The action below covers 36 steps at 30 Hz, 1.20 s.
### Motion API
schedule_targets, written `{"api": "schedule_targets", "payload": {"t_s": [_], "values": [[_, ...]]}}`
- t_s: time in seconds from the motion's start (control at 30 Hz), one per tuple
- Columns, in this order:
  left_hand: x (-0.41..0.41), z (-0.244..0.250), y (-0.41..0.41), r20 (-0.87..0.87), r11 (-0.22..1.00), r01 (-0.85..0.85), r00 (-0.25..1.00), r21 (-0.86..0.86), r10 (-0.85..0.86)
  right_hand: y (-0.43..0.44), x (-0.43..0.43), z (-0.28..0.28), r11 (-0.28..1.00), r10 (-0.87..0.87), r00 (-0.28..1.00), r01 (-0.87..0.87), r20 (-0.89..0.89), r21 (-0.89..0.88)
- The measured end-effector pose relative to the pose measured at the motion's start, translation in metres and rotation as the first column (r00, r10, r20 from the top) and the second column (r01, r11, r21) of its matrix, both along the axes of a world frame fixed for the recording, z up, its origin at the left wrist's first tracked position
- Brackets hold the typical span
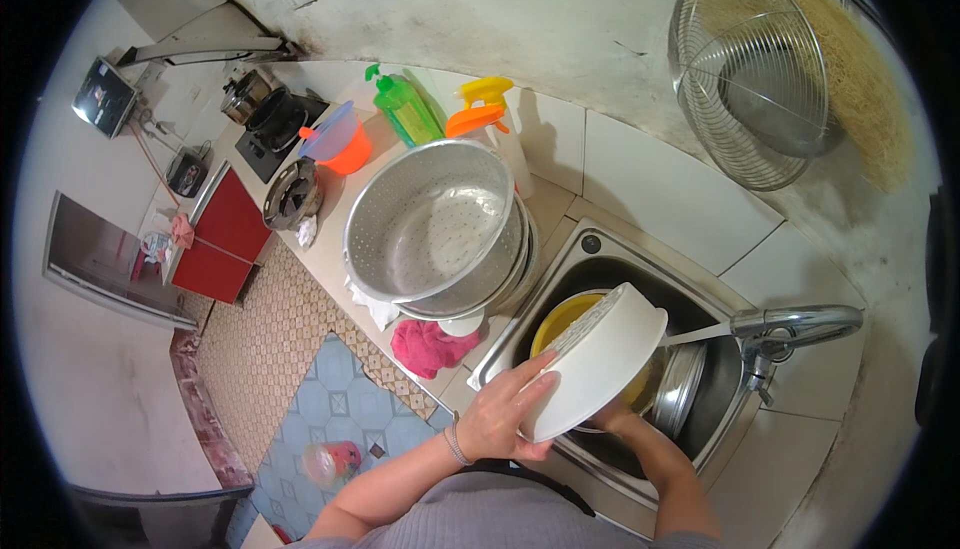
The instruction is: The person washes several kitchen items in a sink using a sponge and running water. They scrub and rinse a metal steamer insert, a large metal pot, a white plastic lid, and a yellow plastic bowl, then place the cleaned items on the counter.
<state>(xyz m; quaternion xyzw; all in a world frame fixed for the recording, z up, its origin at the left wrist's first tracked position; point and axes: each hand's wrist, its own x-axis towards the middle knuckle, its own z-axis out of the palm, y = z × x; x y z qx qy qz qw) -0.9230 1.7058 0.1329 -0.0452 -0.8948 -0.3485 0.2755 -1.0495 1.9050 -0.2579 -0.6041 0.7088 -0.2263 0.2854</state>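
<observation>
My left hand (504, 408) grips the rim of a white plastic basin (600, 369), which is tipped on its side over the sink. A ridged or slotted surface shows along the basin's upper left side. Behind the basin, my right hand (616, 415) reaches down into the steel sink (724, 399); its fingers are hidden. Under the basin sits a yellow bowl (559, 318), partly covered. A shiny metal pan or lid (679, 391) leans at the sink's right side. From the chrome faucet (787, 320), a stream of water (697, 334) runs towards the basin.
Left of the sink stand stacked metal colanders (427, 226) and a pink cloth (431, 346). Behind them are a green pump bottle (409, 110) and a spray bottle (484, 110). A wire strainer (750, 76) hangs on the wall. A plastic tub (334, 463) is on the floor.
</observation>
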Motion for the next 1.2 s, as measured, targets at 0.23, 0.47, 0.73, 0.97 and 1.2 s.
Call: {"api": "schedule_targets", "payload": {"t_s": [0.23, 0.47, 0.73, 0.97, 1.2], "values": [[0.011, 0.0, 0.008, 0.025, 0.999, 0.026, 0.999, -0.03, -0.025, -0.008, 0.028, 0.112, 0.942, -0.335, 0.914, 0.323, 0.227, 0.089], [0.005, 0.015, 0.005, -0.104, 0.993, 0.044, 0.993, -0.11, -0.056, -0.016, 0.007, 0.26, 0.869, -0.453, 0.539, 0.445, 0.71, 0.217], [0.009, 0.032, -0.009, -0.225, 0.998, 0.0, 0.974, -0.056, -0.013, -0.031, -0.011, 0.22, 0.545, -0.45, 0.081, 0.814, 0.889, 0.202], [0.011, 0.02, -0.013, -0.07, 0.99, -0.066, 0.996, -0.126, 0.058, -0.077, 0.057, 0.124, 0.808, -0.562, 0.822, 0.521, 0.091, 0.276], [0.014, 0.023, -0.02, -0.207, 0.983, -0.159, 0.969, -0.091, 0.137, -0.033, 0.031, 0.115, 0.968, -0.073, 0.979, 0.115, -0.188, 0.223]]}}
